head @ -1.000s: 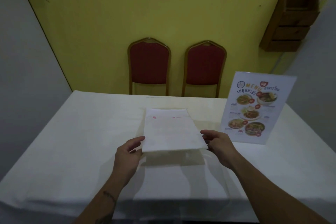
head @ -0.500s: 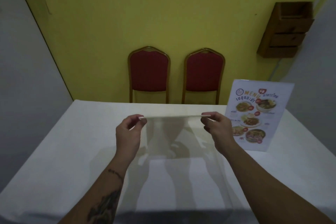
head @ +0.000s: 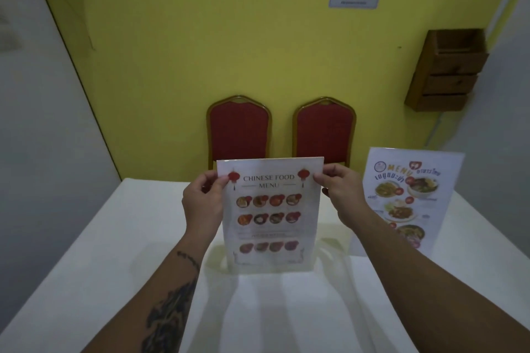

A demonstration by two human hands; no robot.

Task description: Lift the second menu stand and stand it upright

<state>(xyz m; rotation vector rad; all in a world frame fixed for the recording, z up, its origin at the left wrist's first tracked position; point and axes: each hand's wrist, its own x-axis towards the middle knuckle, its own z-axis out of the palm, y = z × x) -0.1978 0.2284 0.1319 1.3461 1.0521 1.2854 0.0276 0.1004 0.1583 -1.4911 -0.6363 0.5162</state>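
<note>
You pinch the Chinese food menu by its top corners, left hand and right hand, so it hangs upright facing you, bottom edge near the tabletop. Right of your grip stands one other menu; beyond it, two chairs.

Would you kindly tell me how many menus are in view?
2: the Chinese food menu pinched by the left hand and right hand, and the standing menu on the table's right.
</note>
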